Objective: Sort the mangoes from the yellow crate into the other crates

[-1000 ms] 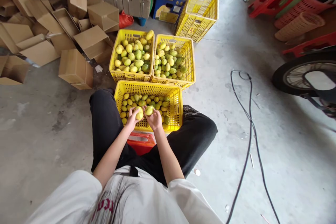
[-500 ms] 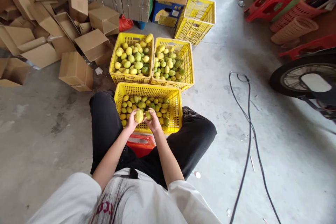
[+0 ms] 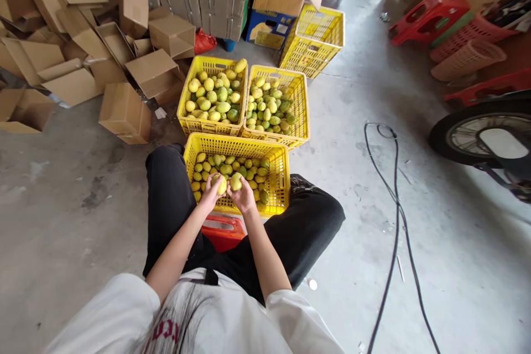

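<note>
I sit over a yellow crate [image 3: 279,177] holding several yellow-green fruits. My left hand [image 3: 209,194] grips one yellow fruit [image 3: 219,183] above that crate. My right hand [image 3: 244,198] grips a second, greener fruit [image 3: 236,181] right beside it, the two fruits nearly touching. Beyond stand two more yellow crates side by side: the left crate [image 3: 187,100] heaped with larger fruits, the right crate [image 3: 304,110] filled with smaller ones.
A red stool [image 3: 222,230] is under me. Loose cardboard boxes [image 3: 124,113] lie at the left. An empty yellow crate [image 3: 315,38] leans at the back. A black cable [image 3: 392,221] runs along the floor on the right, near a wheel [image 3: 477,130] and red stools [image 3: 427,8].
Both hands keep their fruits and stay close together over the near crate. The view has tilted slightly, so the crates sit a little lower in the picture.
</note>
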Demonstrator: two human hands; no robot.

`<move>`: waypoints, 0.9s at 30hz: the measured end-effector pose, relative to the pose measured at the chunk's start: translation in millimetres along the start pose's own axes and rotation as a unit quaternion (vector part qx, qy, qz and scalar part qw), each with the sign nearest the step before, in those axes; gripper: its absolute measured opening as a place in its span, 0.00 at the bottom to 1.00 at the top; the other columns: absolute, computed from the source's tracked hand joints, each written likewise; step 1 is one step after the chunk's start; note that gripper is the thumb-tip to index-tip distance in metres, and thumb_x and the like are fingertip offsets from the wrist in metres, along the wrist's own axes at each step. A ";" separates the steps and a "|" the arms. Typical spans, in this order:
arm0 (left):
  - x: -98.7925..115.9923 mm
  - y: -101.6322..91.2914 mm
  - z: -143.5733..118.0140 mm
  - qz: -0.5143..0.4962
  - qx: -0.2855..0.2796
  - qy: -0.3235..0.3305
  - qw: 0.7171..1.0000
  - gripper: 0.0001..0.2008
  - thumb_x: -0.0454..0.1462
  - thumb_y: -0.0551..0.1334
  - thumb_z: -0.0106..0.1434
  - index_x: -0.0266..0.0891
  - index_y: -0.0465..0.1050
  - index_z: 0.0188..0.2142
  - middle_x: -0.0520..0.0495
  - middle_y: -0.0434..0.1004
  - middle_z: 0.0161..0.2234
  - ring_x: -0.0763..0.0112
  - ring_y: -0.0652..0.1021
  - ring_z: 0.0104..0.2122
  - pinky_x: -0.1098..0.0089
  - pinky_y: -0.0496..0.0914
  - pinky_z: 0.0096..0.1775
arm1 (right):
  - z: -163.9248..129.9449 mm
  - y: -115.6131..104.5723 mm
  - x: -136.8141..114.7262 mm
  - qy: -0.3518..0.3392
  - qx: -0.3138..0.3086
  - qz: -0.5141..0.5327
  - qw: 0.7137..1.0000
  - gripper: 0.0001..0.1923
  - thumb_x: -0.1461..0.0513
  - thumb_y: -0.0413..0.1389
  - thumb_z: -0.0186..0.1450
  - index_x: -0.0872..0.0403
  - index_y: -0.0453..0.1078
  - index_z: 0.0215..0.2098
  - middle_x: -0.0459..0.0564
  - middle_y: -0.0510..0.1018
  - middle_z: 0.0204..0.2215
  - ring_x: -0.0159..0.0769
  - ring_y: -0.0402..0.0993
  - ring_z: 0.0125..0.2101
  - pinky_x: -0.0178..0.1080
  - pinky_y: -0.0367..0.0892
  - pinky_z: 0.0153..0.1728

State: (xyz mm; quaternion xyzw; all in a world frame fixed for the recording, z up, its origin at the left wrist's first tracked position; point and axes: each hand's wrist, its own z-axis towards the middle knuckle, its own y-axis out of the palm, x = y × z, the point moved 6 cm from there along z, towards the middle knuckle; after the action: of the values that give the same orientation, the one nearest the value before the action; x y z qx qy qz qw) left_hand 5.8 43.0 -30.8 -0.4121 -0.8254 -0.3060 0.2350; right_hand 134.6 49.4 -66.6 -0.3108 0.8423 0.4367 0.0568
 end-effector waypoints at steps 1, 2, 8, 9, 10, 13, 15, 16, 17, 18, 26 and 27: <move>0.3 1.3 -0.2 0.003 -0.004 0.000 1.000 0.25 0.46 0.82 0.62 0.44 0.72 0.49 0.50 0.81 0.42 0.72 0.82 0.33 0.76 0.70 0.28 | -0.2 -0.5 0.6 -0.009 0.004 -0.002 1.000 0.19 0.62 0.71 0.60 0.45 0.71 0.46 0.43 0.82 0.36 0.46 0.88 0.46 0.47 0.89 0.45; 0.4 2.7 -0.1 0.003 -0.009 -0.004 1.000 0.25 0.46 0.81 0.62 0.44 0.73 0.50 0.50 0.80 0.42 0.72 0.82 0.32 0.76 0.69 0.27 | -0.3 -1.5 0.5 -0.018 0.010 -0.004 1.000 0.21 0.64 0.71 0.58 0.44 0.71 0.46 0.41 0.81 0.35 0.42 0.87 0.42 0.43 0.88 0.42; -5.7 7.3 0.5 -0.030 -0.040 -0.071 0.996 0.14 0.41 0.64 0.71 0.44 0.72 0.55 0.47 0.82 0.42 0.64 0.86 0.35 0.71 0.73 0.29 | 0.8 -11.0 -6.7 -0.033 0.042 -0.051 0.997 0.25 0.68 0.70 0.53 0.44 0.70 0.45 0.38 0.81 0.35 0.31 0.79 0.32 0.28 0.74 0.27; -6.4 6.7 0.3 -0.026 -0.042 -0.070 0.996 0.14 0.38 0.64 0.71 0.44 0.71 0.55 0.47 0.83 0.44 0.64 0.87 0.36 0.71 0.74 0.31 | 1.3 -13.0 -8.2 -0.038 0.048 -0.057 0.996 0.25 0.68 0.70 0.53 0.44 0.70 0.45 0.38 0.82 0.36 0.31 0.79 0.32 0.28 0.74 0.28; -6.9 5.9 0.1 -0.017 -0.044 -0.065 0.997 0.15 0.37 0.65 0.70 0.44 0.71 0.55 0.47 0.83 0.46 0.65 0.87 0.37 0.71 0.75 0.32 | 1.8 -14.8 -9.4 -0.046 0.053 -0.061 0.996 0.25 0.68 0.70 0.53 0.44 0.70 0.45 0.38 0.82 0.36 0.31 0.79 0.32 0.29 0.75 0.29; -7.8 4.1 -0.4 0.024 -0.056 -0.037 0.997 0.24 0.37 0.76 0.63 0.45 0.73 0.56 0.46 0.82 0.51 0.67 0.86 0.38 0.70 0.77 0.36 | 3.0 -18.8 -10.7 -0.067 0.064 -0.076 0.993 0.25 0.68 0.70 0.54 0.44 0.70 0.45 0.38 0.82 0.36 0.33 0.79 0.34 0.30 0.74 0.30; -8.3 3.3 -0.2 0.047 -0.057 -0.021 0.997 0.31 0.36 0.82 0.56 0.44 0.75 0.56 0.46 0.82 0.52 0.67 0.85 0.38 0.70 0.77 0.37 | 3.4 -20.3 -9.4 -0.069 0.071 -0.084 0.992 0.23 0.66 0.70 0.55 0.44 0.71 0.46 0.39 0.82 0.36 0.35 0.80 0.35 0.31 0.75 0.31; -8.6 3.0 0.1 0.053 -0.055 -0.016 0.997 0.31 0.35 0.83 0.55 0.43 0.76 0.55 0.46 0.82 0.51 0.67 0.85 0.38 0.70 0.77 0.37 | 3.6 -20.4 -8.7 -0.068 0.071 -0.085 0.992 0.22 0.64 0.70 0.57 0.44 0.71 0.46 0.39 0.82 0.36 0.36 0.81 0.36 0.32 0.76 0.33; -8.8 2.8 0.4 0.057 -0.051 -0.014 0.997 0.30 0.34 0.84 0.54 0.42 0.76 0.54 0.46 0.83 0.50 0.67 0.85 0.38 0.71 0.77 0.36 | 3.7 -20.0 -7.9 -0.065 0.069 -0.083 0.992 0.19 0.62 0.70 0.58 0.44 0.72 0.46 0.40 0.82 0.36 0.37 0.81 0.38 0.33 0.78 0.34; -8.8 2.4 0.7 0.059 -0.043 -0.011 0.997 0.28 0.34 0.83 0.54 0.42 0.77 0.51 0.46 0.83 0.48 0.67 0.84 0.38 0.71 0.76 0.36 | 4.0 -19.0 -6.9 -0.059 0.062 -0.081 0.993 0.17 0.60 0.68 0.59 0.44 0.72 0.45 0.40 0.82 0.35 0.39 0.83 0.40 0.35 0.80 0.37; -5.3 -7.4 7.0 0.025 0.029 0.023 0.999 0.21 0.31 0.78 0.59 0.44 0.71 0.46 0.51 0.83 0.40 0.71 0.82 0.39 0.75 0.74 0.38 | 10.0 -16.2 3.1 -0.009 0.022 -0.090 0.996 0.14 0.57 0.65 0.55 0.45 0.71 0.39 0.50 0.86 0.38 0.55 0.85 0.57 0.52 0.88 0.47; -6.9 -9.8 8.6 0.022 0.037 0.020 0.999 0.21 0.32 0.77 0.59 0.44 0.71 0.47 0.51 0.82 0.41 0.71 0.82 0.40 0.75 0.74 0.38 | 10.5 -17.8 3.8 -0.010 0.031 -0.096 0.995 0.14 0.57 0.67 0.56 0.46 0.73 0.39 0.50 0.86 0.37 0.54 0.86 0.55 0.51 0.88 0.47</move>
State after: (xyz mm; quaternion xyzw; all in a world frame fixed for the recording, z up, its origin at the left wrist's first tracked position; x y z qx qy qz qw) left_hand 0.4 40.7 -44.3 -0.4149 -0.8222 -0.2777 0.2734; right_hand 140.0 48.1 -86.8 -0.3840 0.8211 0.4057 0.1172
